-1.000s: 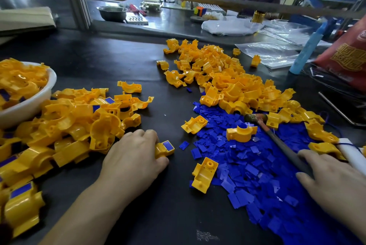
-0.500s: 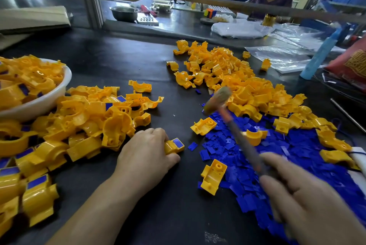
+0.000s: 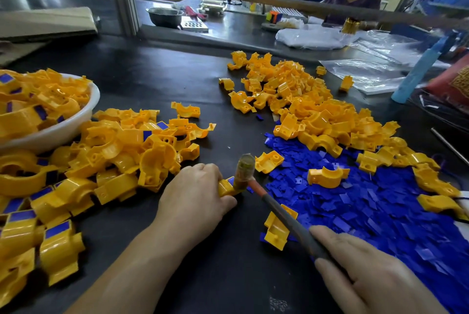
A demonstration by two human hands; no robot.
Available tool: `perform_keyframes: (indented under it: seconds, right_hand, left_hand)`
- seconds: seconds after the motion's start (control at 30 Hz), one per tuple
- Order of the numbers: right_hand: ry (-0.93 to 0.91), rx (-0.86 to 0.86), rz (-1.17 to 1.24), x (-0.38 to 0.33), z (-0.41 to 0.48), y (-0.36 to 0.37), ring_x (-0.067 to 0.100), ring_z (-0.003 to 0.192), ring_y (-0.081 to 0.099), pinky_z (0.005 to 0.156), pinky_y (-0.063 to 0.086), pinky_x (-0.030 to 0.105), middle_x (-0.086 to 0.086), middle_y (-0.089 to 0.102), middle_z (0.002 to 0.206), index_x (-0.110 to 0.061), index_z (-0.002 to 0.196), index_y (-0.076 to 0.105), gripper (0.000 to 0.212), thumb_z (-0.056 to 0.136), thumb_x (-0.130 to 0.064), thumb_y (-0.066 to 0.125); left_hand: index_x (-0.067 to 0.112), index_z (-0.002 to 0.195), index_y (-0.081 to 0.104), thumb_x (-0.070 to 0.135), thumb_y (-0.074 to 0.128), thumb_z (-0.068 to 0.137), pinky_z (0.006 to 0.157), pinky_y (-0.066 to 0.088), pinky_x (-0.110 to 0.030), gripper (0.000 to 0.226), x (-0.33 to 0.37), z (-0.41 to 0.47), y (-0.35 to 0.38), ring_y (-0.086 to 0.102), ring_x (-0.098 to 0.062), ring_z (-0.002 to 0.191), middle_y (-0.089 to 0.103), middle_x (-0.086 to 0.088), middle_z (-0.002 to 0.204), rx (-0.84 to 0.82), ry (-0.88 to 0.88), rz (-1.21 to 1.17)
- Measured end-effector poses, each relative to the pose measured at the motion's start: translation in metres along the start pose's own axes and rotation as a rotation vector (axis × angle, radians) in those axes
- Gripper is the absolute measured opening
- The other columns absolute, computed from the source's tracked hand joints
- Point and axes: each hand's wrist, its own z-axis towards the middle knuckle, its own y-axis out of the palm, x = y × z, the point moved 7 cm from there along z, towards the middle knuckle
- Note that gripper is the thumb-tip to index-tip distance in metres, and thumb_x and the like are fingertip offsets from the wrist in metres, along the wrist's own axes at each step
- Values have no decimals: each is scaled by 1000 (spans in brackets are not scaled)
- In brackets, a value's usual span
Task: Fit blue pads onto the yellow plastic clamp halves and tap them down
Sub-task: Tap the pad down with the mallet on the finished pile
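Left grip point(image 3: 195, 194) grasps the clamp half point(image 3: 224, 188) flat near the counter's point(image 3: 177, 80) front edge, surely to stop skidding; right grip point(image 3: 368, 268), clenched round the mallet point(image 3: 276, 208), sets its head on the blue pad point(image 3: 230, 180).

Single head view, looking forward-down, close over dark worktable point(image 3: 157, 80).

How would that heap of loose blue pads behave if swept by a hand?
The blue pads look thin, flat and small, so probably very light; a push would likely slide and scatter them over the dark table. Overlapped in a loose heap, single ones may be fiddly to pinch.
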Motion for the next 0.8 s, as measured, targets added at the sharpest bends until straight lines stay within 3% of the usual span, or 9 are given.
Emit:
perform_keyframes:
  seconds: [0.1,0.13,0.27,0.3,0.47,0.53,0.6,0.7,0.8]
  right_hand:
    - [-90,174,33,4,2,-10,0,83,61,62,48,14,-18,66,93,-36,120,60,43,79,-28,70]
    - [-100,189,11,2,6,-11,2,75,62,59,49,16,-14,67,85,-30,116,65,40,77,-26,70]
    - [-74,106,-5,-8,16,-2,0,98,54,84,45,16,-18,52,107,-49,137,24,46,95,-44,43]
    - [-59,92,9,-5,19,-4,1,100,53,86,44,17,-19,52,107,-51,136,22,44,95,-46,40]
    - [17,56,106,7,21,-17,-16,100,46,75,44,11,-31,56,88,-59,112,44,36,86,-40,58]
    - [44,146,54,20,17,-22,-23,94,46,52,42,13,-35,55,81,-59,110,46,46,79,-32,67]
    - [100,256,6,38,11,-30,-17,83,53,51,36,11,-27,56,73,-50,113,55,46,76,-26,70]
    - [217,335,-36,73,13,-36,4,59,57,48,43,23,-18,54,72,-46,118,51,43,80,-26,60]
    - [305,336,-182,110,23,-36,8,60,52,51,49,36,-15,50,78,-41,122,43,44,83,-24,54]
  left_hand:
    - [31,115,58,59,69,79,74,49,-27,47,0,0,-1,53,-9,99,58,12,107,-5,-3,-6]
    - [31,116,58,59,69,79,76,50,-28,48,0,0,0,53,-9,100,58,12,109,-8,-4,-5]
    - [32,112,56,61,68,79,71,47,-25,46,1,-1,-1,51,-8,95,54,14,101,-26,-13,10]
    - [32,112,56,61,68,79,71,46,-25,46,1,-1,-1,51,-8,95,53,14,100,-30,-16,11]
    - [32,116,56,62,68,78,75,50,-27,50,-1,-1,0,52,-9,99,57,13,108,-39,-27,17]
    - [32,119,57,62,66,79,77,53,-28,51,-1,-1,-1,53,-8,100,59,13,111,-30,-16,21]
    - [33,115,57,63,65,79,75,55,-30,48,-1,0,-2,55,-7,95,58,14,107,-26,-18,-8]
    - [40,100,55,67,63,78,66,53,-30,37,-8,2,-12,58,-6,83,60,15,93,-9,-107,-329]
    - [29,86,66,74,56,68,54,45,-23,49,-30,6,-30,62,-5,68,71,8,82,131,-323,-1072]
